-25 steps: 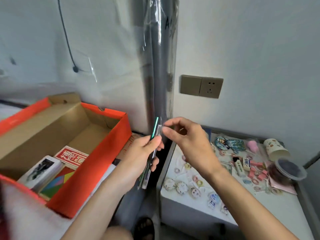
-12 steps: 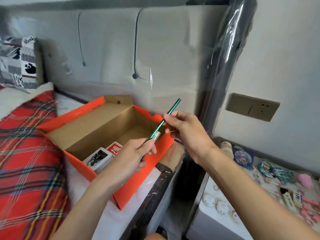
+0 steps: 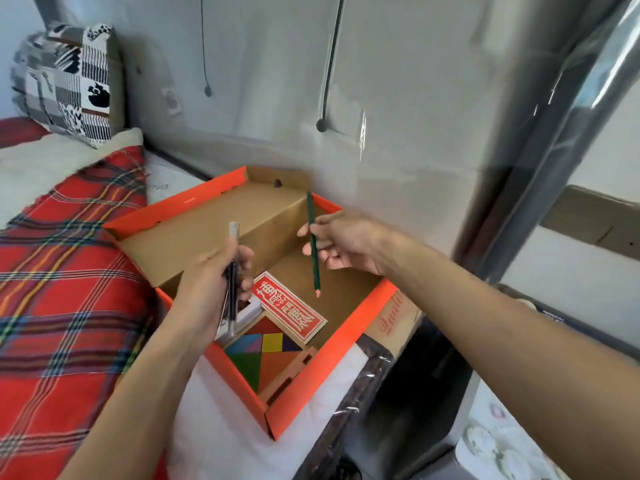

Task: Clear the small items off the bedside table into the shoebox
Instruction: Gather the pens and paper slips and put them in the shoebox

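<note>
The orange shoebox (image 3: 322,368) lies open on the bed, brown inside. My right hand (image 3: 341,244) is above it and pinches a green pencil (image 3: 313,251), tip pointing down into the box. My left hand (image 3: 211,285) hovers over the box's near-left side and grips a small bundle of pens (image 3: 232,282), one with a clear cap on top. Inside the box lie a red card with white characters (image 3: 289,306), a coloured tangram puzzle (image 3: 263,351) and a white box partly hidden by my left hand. The bedside table (image 3: 498,441) shows only at the lower right corner.
A red plaid blanket (image 3: 65,285) covers the bed on the left, with a patterned pillow (image 3: 69,84) at the headboard. A plastic-wrapped dark bed post (image 3: 540,140) stands to the right. A wall socket plate (image 3: 602,220) sits on the right wall. The shoebox lid (image 3: 398,320) lies under the box's right side.
The view swung left from the table to the bed. My right hand pulled the green pencil out of the bundle and moved it over the open box; my left hand followed with the remaining pens.
</note>
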Motion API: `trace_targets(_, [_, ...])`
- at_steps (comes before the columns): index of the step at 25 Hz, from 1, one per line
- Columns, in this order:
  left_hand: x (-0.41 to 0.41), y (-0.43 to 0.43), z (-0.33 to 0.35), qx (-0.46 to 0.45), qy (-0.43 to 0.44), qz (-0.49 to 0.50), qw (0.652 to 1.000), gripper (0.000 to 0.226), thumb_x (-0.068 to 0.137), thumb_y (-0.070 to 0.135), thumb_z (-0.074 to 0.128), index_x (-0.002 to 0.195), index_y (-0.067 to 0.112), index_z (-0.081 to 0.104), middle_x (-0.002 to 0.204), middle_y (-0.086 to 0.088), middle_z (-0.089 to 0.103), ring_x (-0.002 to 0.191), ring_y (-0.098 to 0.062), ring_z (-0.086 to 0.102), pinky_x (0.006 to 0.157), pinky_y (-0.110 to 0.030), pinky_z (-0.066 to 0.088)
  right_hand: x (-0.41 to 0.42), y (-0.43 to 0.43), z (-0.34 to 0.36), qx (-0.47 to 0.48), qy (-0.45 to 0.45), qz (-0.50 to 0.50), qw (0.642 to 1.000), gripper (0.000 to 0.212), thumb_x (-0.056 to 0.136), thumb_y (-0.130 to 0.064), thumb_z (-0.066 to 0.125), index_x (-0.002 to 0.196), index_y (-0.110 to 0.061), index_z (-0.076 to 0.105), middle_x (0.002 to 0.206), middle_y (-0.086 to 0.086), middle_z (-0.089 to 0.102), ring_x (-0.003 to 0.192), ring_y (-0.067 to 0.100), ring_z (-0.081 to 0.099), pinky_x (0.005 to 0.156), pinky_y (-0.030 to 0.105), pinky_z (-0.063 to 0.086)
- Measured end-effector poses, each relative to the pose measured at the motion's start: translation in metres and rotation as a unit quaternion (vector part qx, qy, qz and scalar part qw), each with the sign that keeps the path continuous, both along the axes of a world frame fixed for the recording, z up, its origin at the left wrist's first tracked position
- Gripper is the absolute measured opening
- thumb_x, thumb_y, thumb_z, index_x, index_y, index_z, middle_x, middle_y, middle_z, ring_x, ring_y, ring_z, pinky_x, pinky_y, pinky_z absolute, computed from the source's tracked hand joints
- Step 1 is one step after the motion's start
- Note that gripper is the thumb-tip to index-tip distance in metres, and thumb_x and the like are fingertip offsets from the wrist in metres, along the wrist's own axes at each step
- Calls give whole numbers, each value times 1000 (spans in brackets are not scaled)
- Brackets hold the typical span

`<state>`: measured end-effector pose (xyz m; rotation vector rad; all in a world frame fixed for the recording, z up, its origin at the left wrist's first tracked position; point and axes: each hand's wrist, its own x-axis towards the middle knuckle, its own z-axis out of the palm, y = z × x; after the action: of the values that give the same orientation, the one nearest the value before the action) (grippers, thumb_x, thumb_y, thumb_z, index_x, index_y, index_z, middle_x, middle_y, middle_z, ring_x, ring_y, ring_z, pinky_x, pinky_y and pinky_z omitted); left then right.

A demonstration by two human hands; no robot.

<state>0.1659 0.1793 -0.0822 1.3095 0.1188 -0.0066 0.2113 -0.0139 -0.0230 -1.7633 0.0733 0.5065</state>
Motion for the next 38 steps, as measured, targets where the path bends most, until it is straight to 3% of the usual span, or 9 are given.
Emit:
trace_targets(2, [16,6,-11,12,-20,28,999,39,101,40,48,87,8,66,74,-3,55,50,-12,51,44,-21,43,17,19,-27,-139,45,127,981,23,104,-6,32,98,-11,54,72,4,55,52,7,37,48,15,34])
trace_targets(5, [31,13,-25,75,-49,73,993,41,102,39,48,77,15,70,70,2,58,49,-10,51,44,-20,40,37,41,-60,-350,1,257,901,23,101,-8,47,110,7,62,70,9,54,52,12,42,47,20,37])
trace_targets(8, [35,16,-32,133,-88,123,979,41,101,39,49,74,19,72,70,4,60,52,-8,49,50,-21,39,45,53,-79,-434,-4,298,850,31,99,-11,53,118,13,61,70,13,56,50,15,52,52,26,48])
trace_targets(11, [36,17,-34,161,-98,154,970,43,100,42,49,71,20,73,69,4,62,60,-6,50,64,-27,37,51,62,-89,-435,36,288,852,32,98,-12,55,117,13,61,79,18,64,47,13,58,63,28,57])
trace_targets(15, [34,18,-32,115,-56,165,978,44,101,40,50,71,17,74,71,1,60,65,-10,51,64,-30,39,57,69,-97,-435,23,263,861,27,94,-13,62,111,8,67,96,17,70,72,20,65,90,36,56])
trace_targets(21, [30,17,-30,107,-41,155,981,46,100,42,50,73,13,74,69,3,59,59,-7,49,58,-25,42,65,75,-111,-448,-95,250,853,24,82,-13,74,102,-1,68,93,12,68,97,30,69,74,32,55])
trace_targets(27, [29,16,-30,124,-25,146,981,44,100,41,51,70,17,72,69,3,58,63,-15,47,57,-29,37,67,87,-126,-469,-75,256,842,27,75,-22,84,70,-4,64,78,8,70,77,25,74,73,35,61])
trace_targets(32, [31,19,-34,108,-24,129,985,40,100,37,52,80,8,71,73,-10,52,46,-10,42,40,-20,30,68,91,-126,-446,-85,241,858,21,74,-11,83,72,-5,63,78,11,70,70,26,74,67,38,62])
trace_targets(38, [31,20,-38,76,-34,117,990,35,100,31,54,81,6,69,64,-15,47,44,-14,46,37,-22,31,65,81,-109,-443,-133,236,855,20,83,-15,75,98,-2,70,91,12,73,78,23,72,76,36,61])
